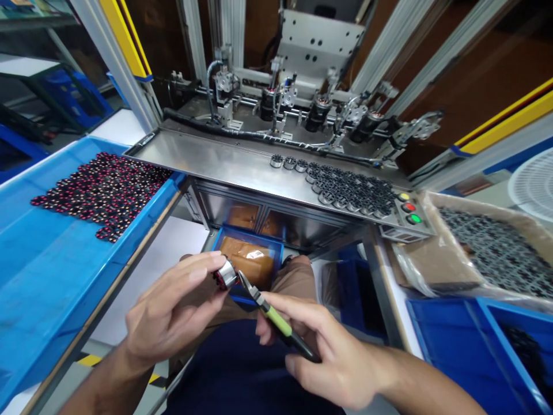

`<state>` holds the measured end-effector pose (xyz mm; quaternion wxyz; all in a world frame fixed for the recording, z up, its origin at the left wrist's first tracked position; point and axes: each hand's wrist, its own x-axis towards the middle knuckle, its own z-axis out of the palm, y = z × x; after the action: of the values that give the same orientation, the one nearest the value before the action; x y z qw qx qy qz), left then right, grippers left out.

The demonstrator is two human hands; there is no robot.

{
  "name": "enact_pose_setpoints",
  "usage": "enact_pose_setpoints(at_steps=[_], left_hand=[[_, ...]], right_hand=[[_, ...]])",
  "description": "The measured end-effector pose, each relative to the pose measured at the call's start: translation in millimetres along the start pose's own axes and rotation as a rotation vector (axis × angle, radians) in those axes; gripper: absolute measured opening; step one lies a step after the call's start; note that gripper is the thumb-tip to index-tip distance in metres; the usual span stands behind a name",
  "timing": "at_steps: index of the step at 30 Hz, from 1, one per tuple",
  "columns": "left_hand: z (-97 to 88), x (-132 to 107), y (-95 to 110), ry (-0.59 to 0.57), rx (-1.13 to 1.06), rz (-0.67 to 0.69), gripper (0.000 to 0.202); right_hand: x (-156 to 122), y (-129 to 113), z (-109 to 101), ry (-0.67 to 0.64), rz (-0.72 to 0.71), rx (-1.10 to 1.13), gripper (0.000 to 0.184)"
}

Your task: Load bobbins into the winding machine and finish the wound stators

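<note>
Before the steel ledge (207, 161), the left hand (170, 308) pinches a silver-banded part (227, 275) in its fingertips, the right hand (334, 353) curled round green-handled pliers (279, 320)

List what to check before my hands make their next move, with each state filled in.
1. Part secure: ok, held between the left hand's thumb and fingers.
2. Pliers in hand: ok, the right hand holds them by the handles.
3. Pliers aimed: ok, tips point toward the part's end.
4. Tips touching the part: cannot tell, too small at this angle.
5. Left fingers clear of the tips: ok, a gap shows.
6. Part free of defects: cannot tell, fingers cover some of it.
</note>
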<state>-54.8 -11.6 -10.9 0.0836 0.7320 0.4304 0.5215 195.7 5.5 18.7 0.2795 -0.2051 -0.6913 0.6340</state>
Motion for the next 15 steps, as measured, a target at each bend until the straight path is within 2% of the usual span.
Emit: enact_pose_setpoints(at_steps=[3,8,15], left_hand=[[0.3,0.8,3.0,-0.018,-0.048,-0.072,0.071],[-0.5,0.7,0.0,-0.011,-0.104,0.032,0.086],[-2.7,0.9,-0.9,-0.039,-0.136,-0.005,0.086]], right_hand=[[0.7,0.7,0.7,0.003,-0.008,0.019,0.084],[2.3,-0.8,1.1,0.003,0.007,0.017,0.084],[2.1,-1.1,2.6,-0.008,0.020,0.044,0.087]])
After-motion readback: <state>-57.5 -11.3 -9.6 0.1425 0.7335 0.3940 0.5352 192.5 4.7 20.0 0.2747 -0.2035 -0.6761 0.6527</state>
